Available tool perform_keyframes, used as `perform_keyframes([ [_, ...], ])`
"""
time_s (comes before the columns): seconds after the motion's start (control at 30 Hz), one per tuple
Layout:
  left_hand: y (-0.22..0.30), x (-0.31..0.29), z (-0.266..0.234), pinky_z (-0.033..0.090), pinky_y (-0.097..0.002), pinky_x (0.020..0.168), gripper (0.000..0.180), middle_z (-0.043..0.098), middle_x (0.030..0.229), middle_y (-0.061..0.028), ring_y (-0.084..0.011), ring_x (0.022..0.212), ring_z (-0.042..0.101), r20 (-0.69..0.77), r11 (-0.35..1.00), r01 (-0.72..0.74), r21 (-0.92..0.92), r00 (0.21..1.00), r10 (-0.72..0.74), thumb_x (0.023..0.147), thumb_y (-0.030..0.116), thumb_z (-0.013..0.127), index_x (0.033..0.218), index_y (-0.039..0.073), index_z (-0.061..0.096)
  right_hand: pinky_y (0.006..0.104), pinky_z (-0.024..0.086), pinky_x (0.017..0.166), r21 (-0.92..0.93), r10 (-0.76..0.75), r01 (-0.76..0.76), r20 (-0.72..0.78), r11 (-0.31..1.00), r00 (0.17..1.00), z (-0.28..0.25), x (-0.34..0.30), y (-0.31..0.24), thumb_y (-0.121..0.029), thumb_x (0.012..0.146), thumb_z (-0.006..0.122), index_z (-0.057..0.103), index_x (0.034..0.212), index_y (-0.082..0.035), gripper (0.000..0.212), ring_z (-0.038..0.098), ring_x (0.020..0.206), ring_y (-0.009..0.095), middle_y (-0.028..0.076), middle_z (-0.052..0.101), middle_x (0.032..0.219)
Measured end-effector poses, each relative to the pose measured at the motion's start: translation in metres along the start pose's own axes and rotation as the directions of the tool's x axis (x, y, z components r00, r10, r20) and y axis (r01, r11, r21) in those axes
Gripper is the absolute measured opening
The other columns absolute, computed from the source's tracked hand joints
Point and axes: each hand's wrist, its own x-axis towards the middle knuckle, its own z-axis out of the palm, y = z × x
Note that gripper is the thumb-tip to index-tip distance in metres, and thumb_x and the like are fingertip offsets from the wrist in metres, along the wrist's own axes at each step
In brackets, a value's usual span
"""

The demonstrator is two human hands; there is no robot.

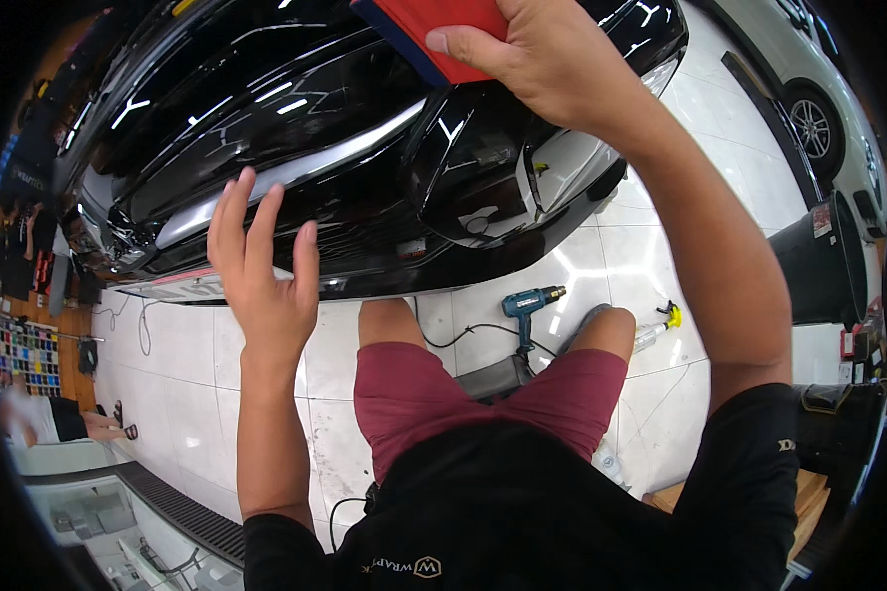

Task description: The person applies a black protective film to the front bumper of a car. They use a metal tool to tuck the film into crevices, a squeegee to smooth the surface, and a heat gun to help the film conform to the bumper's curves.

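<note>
My right hand (552,64) grips a flat red squeegee (448,34) with a dark blue edge, its thumb lying across the red face. It is held over the upper part of a glossy black car (296,89); I cannot tell whether the squeegee touches the paint. My left hand (266,256) is raised in front of the car's bumper, fingers spread, with nothing in it. Behind those fingers runs a bright silver trim strip (335,153). A licence plate (182,287) sits low on the car, partly covered by my left hand.
Between my knees a teal heat gun (532,303) stands on the white tiled floor (187,374), its black cord trailing. A yellow-topped spray bottle (660,328) lies right of my knee. Further right are a dark bin (823,261) and a white car (769,39). Another person (59,419) is at far left.
</note>
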Motion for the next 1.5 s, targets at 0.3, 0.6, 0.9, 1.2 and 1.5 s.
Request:
perform_keyframes([
  [0.3, -0.003, -0.008, 0.01, 0.036, -0.0424, 0.111, 0.039, 0.056, 0.141, -0.0149, -0.0328, 0.133, 0.05, 0.033, 0.999, 0.028, -0.03, 0.999, -0.027, 0.091, 0.008, 0.067, 0.129, 0.004, 0.063, 0.0422, 0.053, 0.066, -0.313, -0.51, 0.654, 0.433, 0.688, 0.743, 0.022, 0.027, -0.01, -0.009, 0.088, 0.059, 0.058, 0.09, 0.003, 0.012, 0.065, 0.075, 0.037, 0.02, 0.063, 0.077],
  [0.6, -0.005, -0.007, 0.004, 0.035, -0.0446, 0.108, 0.04, 0.059, 0.136, -0.0134, -0.0336, 0.129, 0.052, 0.01, 0.997, 0.031, -0.067, 0.999, -0.03, 0.085, 0.007, 0.071, 0.125, 0.004, 0.065, 0.0399, 0.054, 0.072, -0.37, -0.422, 0.569, 0.407, 0.735, 0.81, 0.025, 0.019, -0.034, -0.015, 0.091, 0.059, 0.064, 0.096, 0.001, 0.017, 0.068, 0.081, 0.032, 0.017, 0.067, 0.082],
  [0.9, -0.018, 0.01, -0.017, 0.045, -0.0381, 0.103, 0.031, 0.064, 0.131, -0.0114, -0.0283, 0.122, 0.059, 0.025, 1.0, 0.004, -0.023, 1.0, -0.003, 0.093, 0.01, 0.066, 0.124, 0.007, 0.067, 0.0431, 0.053, 0.07, -0.422, -0.417, 0.593, 0.44, 0.686, 0.795, 0.012, 0.018, -0.018, -0.009, 0.087, 0.062, 0.06, 0.092, 0.0, 0.01, 0.064, 0.077, 0.035, 0.015, 0.062, 0.08],
  [1.2, 0.001, 0.105, -0.003, 0.03, -0.0447, 0.116, 0.048, 0.056, 0.142, -0.009, -0.0305, 0.136, 0.047, 0.091, 0.948, -0.311, 0.063, 0.948, 0.305, 0.088, 0.02, 0.074, 0.133, 0.011, 0.061, 0.0407, 0.053, 0.071, -0.429, -0.436, 0.564, 0.365, 0.705, 0.823, 0.011, 0.003, -0.02, -0.008, 0.085, 0.064, 0.064, 0.095, -0.003, 0.012, 0.065, 0.082, 0.034, 0.014, 0.063, 0.085],
  [1.5, 0.039, 0.137, 0.003, 0.033, -0.0496, 0.111, 0.06, 0.048, 0.132, -0.0183, -0.0375, 0.129, 0.042, 0.196, 0.939, -0.317, 0.131, 0.937, 0.289, 0.073, 0.027, 0.081, 0.126, 0.007, 0.059, 0.0251, 0.052, 0.082, 0.185, 0.017, 0.012, -0.153, 0.983, 0.988, -0.02, -0.056, 0.012, -0.004, 0.097, 0.062, 0.066, 0.117, 0.001, 0.021, 0.063, 0.091, 0.008, 0.004, 0.072, 0.102],
])
